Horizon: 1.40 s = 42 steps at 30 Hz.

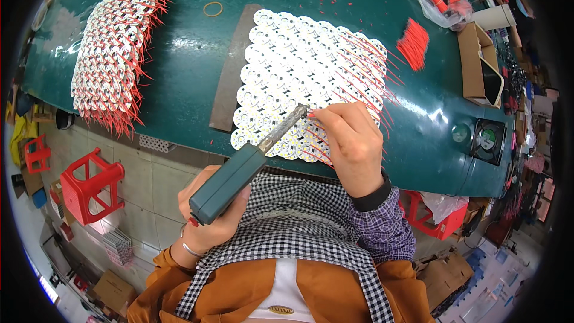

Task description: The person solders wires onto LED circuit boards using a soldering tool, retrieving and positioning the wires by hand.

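My left hand [209,227] is wrapped round the dark green body of a soldering gun [227,184]. Its grey metal barrel slants up to the right, and the tip sits over a panel of round white LED boards [287,66]. Close beside that tip, my right hand [357,146] pinches a short red wire [311,115] between thumb and forefinger. The wire's end at the board is too small to make out. Red wires [365,78] stick out from the boards along the panel's right side. Under the panel lies a dark flat plate [230,84], showing at its left edge.
At the left of the green table [191,78] stand stacked boards bristling with red wires [110,54]. A loose bundle of red wires [412,45], a cardboard box [471,63] and a small black fan [488,141] lie at the right. A rubber band [213,9] rests behind. Red stools [89,185] stand below.
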### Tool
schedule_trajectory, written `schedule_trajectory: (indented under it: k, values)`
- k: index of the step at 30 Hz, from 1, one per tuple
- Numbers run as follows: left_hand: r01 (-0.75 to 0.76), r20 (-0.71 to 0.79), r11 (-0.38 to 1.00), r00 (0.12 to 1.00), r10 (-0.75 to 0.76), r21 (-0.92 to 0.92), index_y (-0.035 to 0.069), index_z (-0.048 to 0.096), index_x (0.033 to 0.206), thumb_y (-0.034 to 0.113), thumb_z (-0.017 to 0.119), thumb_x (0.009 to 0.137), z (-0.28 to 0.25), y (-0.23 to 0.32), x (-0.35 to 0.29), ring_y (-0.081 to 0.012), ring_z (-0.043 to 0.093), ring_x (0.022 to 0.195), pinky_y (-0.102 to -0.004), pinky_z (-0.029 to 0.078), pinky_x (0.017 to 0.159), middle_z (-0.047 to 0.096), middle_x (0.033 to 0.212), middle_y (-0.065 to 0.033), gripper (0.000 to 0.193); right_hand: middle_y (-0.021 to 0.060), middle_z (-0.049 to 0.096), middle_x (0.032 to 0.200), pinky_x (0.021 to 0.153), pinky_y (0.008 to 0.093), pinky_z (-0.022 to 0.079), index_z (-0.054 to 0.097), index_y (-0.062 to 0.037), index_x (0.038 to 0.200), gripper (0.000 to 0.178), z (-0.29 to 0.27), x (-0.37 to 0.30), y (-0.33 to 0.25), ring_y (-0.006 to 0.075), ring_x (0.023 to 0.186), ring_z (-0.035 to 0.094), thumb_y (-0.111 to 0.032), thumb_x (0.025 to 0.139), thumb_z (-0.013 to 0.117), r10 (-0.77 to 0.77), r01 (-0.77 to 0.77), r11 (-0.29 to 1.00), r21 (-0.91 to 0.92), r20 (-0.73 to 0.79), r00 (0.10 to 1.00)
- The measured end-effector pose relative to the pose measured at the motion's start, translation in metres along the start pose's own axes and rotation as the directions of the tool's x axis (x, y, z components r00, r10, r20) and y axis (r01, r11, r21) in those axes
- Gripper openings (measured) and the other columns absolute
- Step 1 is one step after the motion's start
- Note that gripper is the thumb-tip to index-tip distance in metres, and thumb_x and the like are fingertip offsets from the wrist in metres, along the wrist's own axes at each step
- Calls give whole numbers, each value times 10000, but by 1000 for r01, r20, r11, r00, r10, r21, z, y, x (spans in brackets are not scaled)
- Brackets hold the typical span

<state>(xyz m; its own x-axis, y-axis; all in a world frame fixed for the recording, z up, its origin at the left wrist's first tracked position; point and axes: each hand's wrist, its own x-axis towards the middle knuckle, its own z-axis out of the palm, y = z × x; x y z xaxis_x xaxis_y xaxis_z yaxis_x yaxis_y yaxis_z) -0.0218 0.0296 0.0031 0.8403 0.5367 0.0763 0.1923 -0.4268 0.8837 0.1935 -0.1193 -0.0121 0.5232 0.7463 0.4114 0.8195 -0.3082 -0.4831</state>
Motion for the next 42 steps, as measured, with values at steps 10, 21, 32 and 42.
schedule_trajectory:
  k: [10, 21, 32, 42]
  values:
    - [38, 20, 999, 999, -38, 26, -21, 728, 952, -8, 783, 777, 1, -1, -2, -249, 676, 712, -317, 532, 637, 687, 882, -125, 184, 92, 646, 919, 684, 374, 536, 703, 15, 971, 258, 0, 2, -3, 263, 836, 634, 62, 719, 672, -14, 15, 998, -57, 30, 999]
    - [19, -5, 1000, 1000, -19, 4, -21, 735, 961, -14, 783, 772, 1, -1, -2, -247, 674, 715, -315, 536, 643, 689, 883, -124, 196, 89, 641, 909, 668, 375, 526, 709, 14, 999, 269, 2, 0, -2, 258, 818, 628, 51, 734, 684, -17, 17, 998, -59, 3, 1000]
    - [-20, 19, 998, 1000, 19, 56, -21, 732, 939, -19, 778, 767, 0, -1, 1, -256, 676, 692, -321, 533, 617, 692, 878, -132, 178, 95, 640, 902, 667, 367, 525, 712, 30, 1006, 266, 2, -1, -3, 257, 810, 627, 45, 741, 698, -20, 20, 997, -71, 0, 1000]
    - [135, -9, 988, 991, -136, -71, -41, 734, 1005, -15, 772, 770, 0, -7, -12, -284, 716, 768, -328, 570, 679, 719, 953, -176, 239, 94, 637, 902, 674, 371, 526, 706, 14, 974, 231, 1, 1, -4, 262, 816, 629, 64, 748, 714, -5, 4, 999, -47, -9, 1000]
